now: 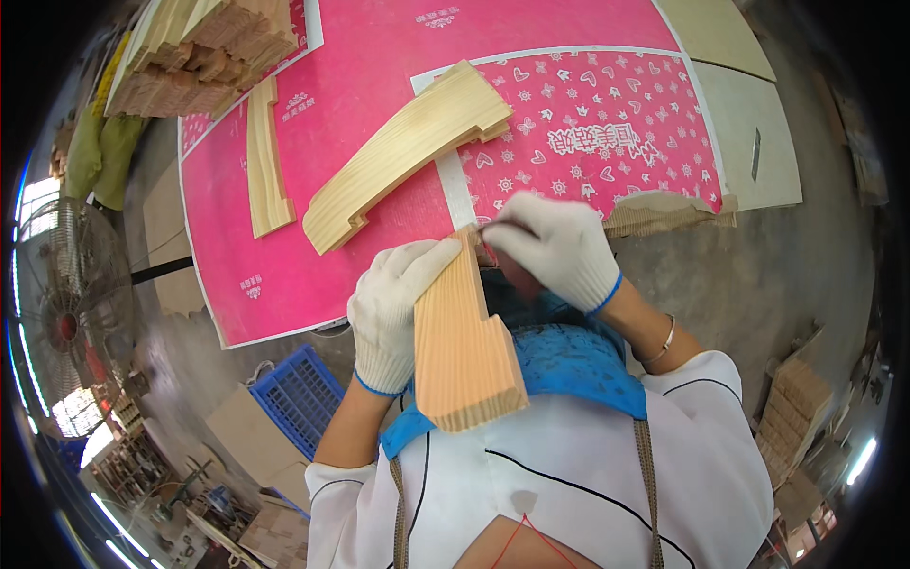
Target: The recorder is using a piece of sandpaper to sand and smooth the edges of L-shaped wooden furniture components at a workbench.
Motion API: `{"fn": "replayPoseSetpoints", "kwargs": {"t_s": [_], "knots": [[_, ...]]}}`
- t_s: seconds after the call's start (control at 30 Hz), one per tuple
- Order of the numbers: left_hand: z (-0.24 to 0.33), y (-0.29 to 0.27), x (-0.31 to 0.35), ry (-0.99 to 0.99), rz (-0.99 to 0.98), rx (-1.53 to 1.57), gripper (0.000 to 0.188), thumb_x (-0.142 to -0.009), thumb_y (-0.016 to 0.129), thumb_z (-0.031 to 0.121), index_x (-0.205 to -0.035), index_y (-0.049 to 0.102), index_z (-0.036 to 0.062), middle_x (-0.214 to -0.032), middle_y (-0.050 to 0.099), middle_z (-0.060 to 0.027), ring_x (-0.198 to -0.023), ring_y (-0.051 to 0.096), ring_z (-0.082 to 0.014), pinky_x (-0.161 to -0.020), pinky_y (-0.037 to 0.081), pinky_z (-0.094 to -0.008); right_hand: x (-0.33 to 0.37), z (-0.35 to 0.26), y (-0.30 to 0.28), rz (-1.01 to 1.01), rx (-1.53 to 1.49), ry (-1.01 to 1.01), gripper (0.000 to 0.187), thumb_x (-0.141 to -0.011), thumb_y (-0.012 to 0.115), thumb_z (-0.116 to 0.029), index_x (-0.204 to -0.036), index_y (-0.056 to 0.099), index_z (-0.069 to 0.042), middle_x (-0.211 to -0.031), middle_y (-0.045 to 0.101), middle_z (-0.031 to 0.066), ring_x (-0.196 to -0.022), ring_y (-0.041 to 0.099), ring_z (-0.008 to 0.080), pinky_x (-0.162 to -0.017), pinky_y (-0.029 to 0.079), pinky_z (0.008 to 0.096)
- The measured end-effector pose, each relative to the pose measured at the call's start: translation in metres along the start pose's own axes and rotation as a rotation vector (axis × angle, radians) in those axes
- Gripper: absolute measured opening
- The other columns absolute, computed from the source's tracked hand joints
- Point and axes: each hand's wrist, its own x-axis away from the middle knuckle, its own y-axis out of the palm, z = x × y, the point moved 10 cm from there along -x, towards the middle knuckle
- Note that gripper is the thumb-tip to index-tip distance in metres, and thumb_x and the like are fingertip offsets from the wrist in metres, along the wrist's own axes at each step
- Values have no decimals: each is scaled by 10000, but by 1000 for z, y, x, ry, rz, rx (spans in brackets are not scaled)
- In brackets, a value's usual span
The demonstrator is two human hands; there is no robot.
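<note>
The left hand (393,313), in a white glove, has its fingers (427,258) curled round the left side of a notched pine block (464,346), thumb laid up along that edge, so the block is clamped and lifted off the tabletop. The block's long axis runs from the person's chest away toward the pink sheet, its sawn end grain nearest the body and its far end tipped up at the near edge of the tabletop (284,256). The right hand (555,247), also gloved, sits at that far end, its fingers (502,232) pinched together on something small and reddish against the wood; what it is cannot be told. Both hands touch the block, the right at the far tip, the left along the middle. Beyond them on the pink covering lies a curved pine piece (403,152), well apart, with a narrower curved strip (265,161) toward the left edge and a stack of wooden parts (204,47) at the far left corner.
</note>
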Motion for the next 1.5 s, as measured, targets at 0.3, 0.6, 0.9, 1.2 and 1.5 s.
{"fn": "replayPoseSetpoints", "kwargs": {"t_s": [0.3, 0.6, 0.9, 1.2, 1.5], "knots": [[-21, -1, -4, -69, -24, 84, 348, -797, 759, 213, -1116, 687, 93, -1054, 687, -88, -932, 667, -288, -769, 542, -386, -5, 3, 12, 218, -65, -122, 209, -881, 674, -276, -898, 666, -68, -778, 680, 161, -713, 680, 324, -595, 521, 393], [-60, 1, -12, -450, -43, 417, 327, -840, 711, 272, -965, 708, -30, -886, 727, -168, -811, 702, -276, -742, 521, -368, -5, 15, -7, 252, -342, 1, 255, -876, 700, -250, -976, 684, -17, -805, 708, 133, -715, 698, 180, -661, 536, 299], [-77, 4, -6, -529, 59, 549, 373, -858, 719, 270, -1025, 682, -62, -928, 730, -149, -839, 676, -192, -759, 514, -343, -19, 6, 20, 261, -64, -79, 295, -876, 688, -357, -947, 641, -75, -806, 681, 159, -752, 681, 342, -640, 537, 398], [-76, -19, 12, -587, 399, 829, 323, -860, 743, 200, -1031, 683, -67, -909, 703, -87, -829, 624, -129, -745, 498, -298, 15, -39, 9, 318, 204, -413, 121, -826, 756, -171, -855, 687, -75, -731, 674, 111, -648, 677, 243, -593, 526, 335], [-60, -41, 4, -534, 366, 689, 284, -871, 730, 184, -1001, 697, -66, -875, 716, -96, -780, 629, -136, -737, 501, -300, -10, -24, -17, 257, -687, -13, 154, -903, 687, -130, -993, 674, -5, -918, 704, 58, -880, 636, 72, -779, 513, 262]]}}
